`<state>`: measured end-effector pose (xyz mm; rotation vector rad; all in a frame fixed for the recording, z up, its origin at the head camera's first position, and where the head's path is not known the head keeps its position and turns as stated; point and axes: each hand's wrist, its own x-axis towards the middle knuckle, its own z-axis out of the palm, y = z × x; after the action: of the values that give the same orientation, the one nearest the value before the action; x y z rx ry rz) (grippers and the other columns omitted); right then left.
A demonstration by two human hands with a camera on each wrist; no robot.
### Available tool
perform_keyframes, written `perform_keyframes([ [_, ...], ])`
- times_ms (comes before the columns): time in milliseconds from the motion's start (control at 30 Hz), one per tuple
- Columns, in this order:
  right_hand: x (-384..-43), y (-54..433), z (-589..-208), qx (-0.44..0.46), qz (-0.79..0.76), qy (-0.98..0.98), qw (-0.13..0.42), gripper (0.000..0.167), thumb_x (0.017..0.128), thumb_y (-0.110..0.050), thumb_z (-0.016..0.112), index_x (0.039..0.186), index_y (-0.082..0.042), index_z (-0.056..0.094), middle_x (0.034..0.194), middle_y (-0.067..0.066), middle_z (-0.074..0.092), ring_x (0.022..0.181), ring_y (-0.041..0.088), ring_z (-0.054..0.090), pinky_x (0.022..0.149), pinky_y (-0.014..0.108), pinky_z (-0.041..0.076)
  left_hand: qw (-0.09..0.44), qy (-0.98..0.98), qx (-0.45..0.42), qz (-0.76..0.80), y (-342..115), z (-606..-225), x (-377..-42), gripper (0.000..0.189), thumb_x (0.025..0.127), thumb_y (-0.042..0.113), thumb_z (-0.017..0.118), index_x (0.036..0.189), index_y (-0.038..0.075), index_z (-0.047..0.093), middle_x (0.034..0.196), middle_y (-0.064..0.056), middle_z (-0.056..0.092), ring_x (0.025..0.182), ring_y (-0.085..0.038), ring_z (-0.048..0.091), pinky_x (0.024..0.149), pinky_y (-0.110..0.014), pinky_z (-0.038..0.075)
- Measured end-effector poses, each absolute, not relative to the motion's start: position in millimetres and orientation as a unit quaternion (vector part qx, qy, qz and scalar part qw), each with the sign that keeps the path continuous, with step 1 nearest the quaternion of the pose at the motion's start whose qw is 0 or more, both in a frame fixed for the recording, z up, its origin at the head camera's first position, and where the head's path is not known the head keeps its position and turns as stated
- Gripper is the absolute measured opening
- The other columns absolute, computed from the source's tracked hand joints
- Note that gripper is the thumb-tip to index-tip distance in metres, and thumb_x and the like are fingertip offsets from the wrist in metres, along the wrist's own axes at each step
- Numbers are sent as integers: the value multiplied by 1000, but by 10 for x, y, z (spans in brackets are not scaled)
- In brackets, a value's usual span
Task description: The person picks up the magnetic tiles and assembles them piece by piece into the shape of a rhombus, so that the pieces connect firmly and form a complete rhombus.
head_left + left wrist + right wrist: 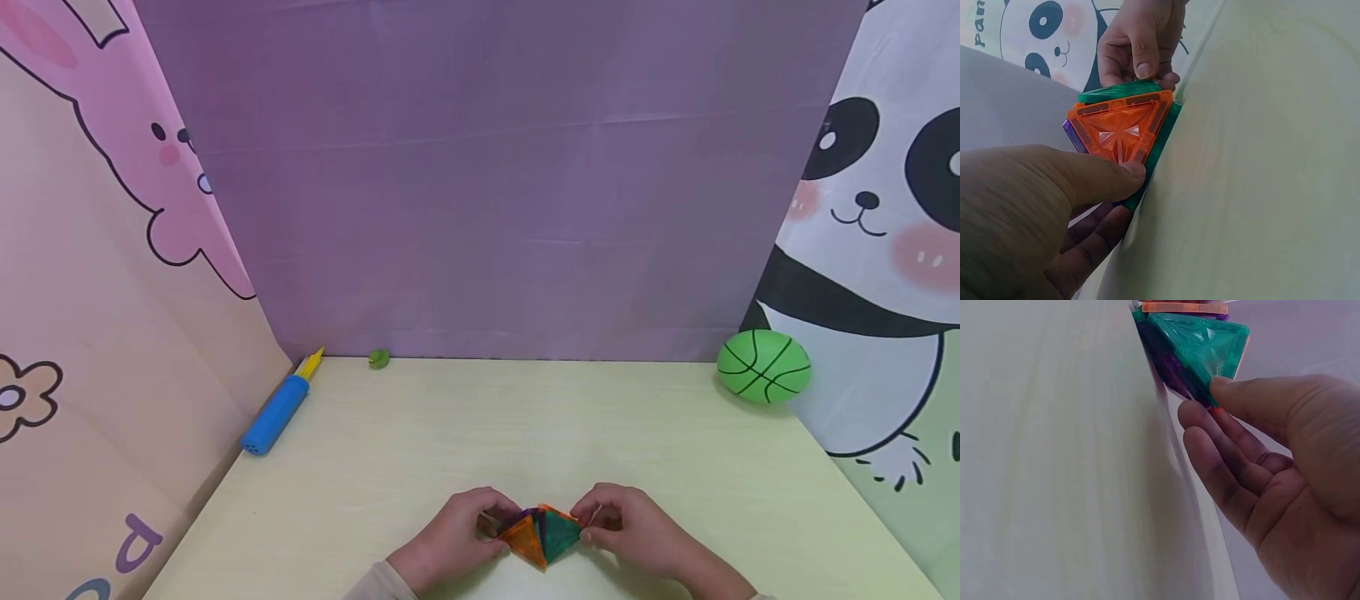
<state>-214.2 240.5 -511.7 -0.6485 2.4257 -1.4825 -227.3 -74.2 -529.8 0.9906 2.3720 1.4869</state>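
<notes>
Translucent triangular magnetic tiles, joined into a small solid shape, are held between both hands low in the head view. An orange tile [527, 542] faces front on the left, beside a green tile [561, 533]; purple edges show between and behind them. My left hand [465, 533] pinches the left corner, its thumb on the orange tile [1119, 128] in the left wrist view and its fingers underneath. My right hand [641, 529] pinches the opposite corner, thumb at the edge of the green tile [1200, 340] in the right wrist view. The far sides are partly hidden.
A blue hand pump [276, 414] with a yellow nozzle lies along the table's left edge. Near the back edge sits a small green piece [379, 358]. At the back right is a green ball [763, 367] with black lines. Printed panels and a purple cloth [495, 183] enclose the pale table [337, 483].
</notes>
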Motion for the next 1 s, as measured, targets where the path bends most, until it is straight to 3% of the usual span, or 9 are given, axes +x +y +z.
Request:
perform_keyframes([
  [1000, -2125, 2372, -5085, -222, -512, 829, 47, 15, 93, -9, 79, 106, -15, 77, 103, 2, 70, 89, 16, 71, 79, 28, 61, 78, 793, 303, 523, -737, -5331, -2283, 36, 88, -7, 80, 116, 14, 72, 112, 7, 71, 99, -7, 68, 85, -24, 59],
])
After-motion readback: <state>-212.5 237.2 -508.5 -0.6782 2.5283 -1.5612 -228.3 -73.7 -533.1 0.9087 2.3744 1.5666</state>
